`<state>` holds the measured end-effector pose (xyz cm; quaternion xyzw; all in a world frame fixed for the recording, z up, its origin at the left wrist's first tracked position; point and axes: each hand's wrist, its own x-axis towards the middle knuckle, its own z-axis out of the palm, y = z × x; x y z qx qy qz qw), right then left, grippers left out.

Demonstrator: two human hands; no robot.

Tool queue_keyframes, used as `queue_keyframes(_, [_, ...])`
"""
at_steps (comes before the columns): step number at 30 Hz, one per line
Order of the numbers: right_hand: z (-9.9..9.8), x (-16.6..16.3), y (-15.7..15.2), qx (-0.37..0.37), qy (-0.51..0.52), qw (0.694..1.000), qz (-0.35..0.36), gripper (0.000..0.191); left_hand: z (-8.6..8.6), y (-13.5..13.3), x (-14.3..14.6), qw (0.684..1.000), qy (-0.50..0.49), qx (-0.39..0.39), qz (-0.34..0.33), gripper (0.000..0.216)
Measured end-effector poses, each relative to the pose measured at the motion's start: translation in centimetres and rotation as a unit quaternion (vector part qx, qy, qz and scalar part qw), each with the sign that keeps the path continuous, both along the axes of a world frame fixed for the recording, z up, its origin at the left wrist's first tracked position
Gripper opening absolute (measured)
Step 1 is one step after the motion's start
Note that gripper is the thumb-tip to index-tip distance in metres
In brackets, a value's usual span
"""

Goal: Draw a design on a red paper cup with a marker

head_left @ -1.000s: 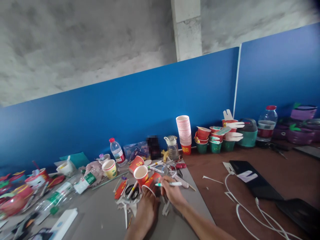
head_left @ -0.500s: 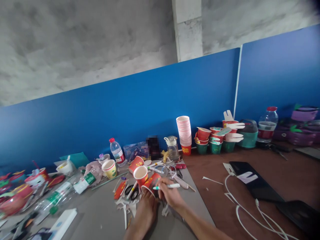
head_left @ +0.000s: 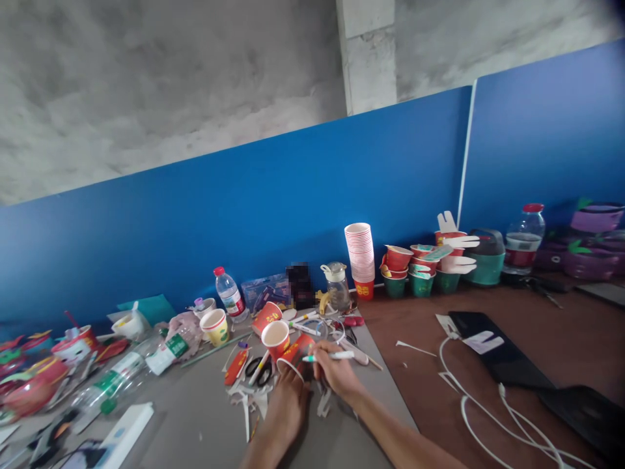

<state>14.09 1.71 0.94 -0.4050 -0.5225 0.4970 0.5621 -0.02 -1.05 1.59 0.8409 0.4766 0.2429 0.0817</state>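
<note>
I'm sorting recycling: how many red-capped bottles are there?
2: one bottle left of the glass jug, a second bottle right of the teal container. Others may be hidden by clutter.

Paper scraps [head_left: 246, 417] lie on the grey tabletop [head_left: 195, 417], a flat black device [head_left: 510, 365] on the brown tabletop [head_left: 420, 391].

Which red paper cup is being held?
The tilted red paper cup in the left hand, mouth toward the person, with the white marker pen at its side; neither hand holds the other red paper cups.
</note>
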Motion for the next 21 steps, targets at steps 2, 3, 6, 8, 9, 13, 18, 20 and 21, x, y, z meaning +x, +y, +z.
queue_keyframes(2, [0.18,0.28,0.04,-0.011,-0.004,1.0,-0.027,0.019,0.03,0.0,0.05,1.0,0.001,-0.002,0.004,0.032])
queue_keyframes(3, [0.24,0.34,0.0,-0.011,-0.008,1.0,-0.022,0.019,0.0,0.0,0.06,1.0,0.002,-0.003,0.003,0.031])
queue_keyframes(6, [0.3,0.2,-0.24,0.007,-0.011,0.999,0.042,0.02,-0.15,0.03,-0.01,1.0,-0.002,-0.01,0.006,0.026])
queue_keyframes(8, [0.29,0.11,-0.3,0.008,-0.007,0.999,0.049,0.02,-0.19,0.07,-0.06,1.0,-0.006,-0.016,0.005,0.027])
queue_keyframes(9, [0.28,0.12,-0.28,0.003,-0.006,0.999,0.032,0.021,-0.19,0.1,-0.07,1.0,-0.009,-0.017,0.003,0.027])
queue_keyframes(13, [0.23,0.21,-0.17,0.002,-0.015,1.0,-0.013,0.019,-0.18,0.17,-0.11,1.0,-0.025,-0.01,0.0,0.033])
queue_keyframes(18, [0.2,-0.07,-0.29,0.022,-0.018,0.999,0.045,0.018,-0.47,0.25,-0.21,0.998,-0.059,-0.037,0.001,0.027])
queue_keyframes(20, [0.3,-0.01,-0.27,0.012,-0.024,1.0,0.004,0.02,-0.55,0.28,-0.21,0.997,-0.057,-0.046,0.01,0.025])
queue_keyframes(21, [0.35,0.02,-0.29,0.01,-0.028,1.0,-0.009,0.02,-0.59,0.29,-0.22,0.997,-0.053,-0.049,0.014,0.026])
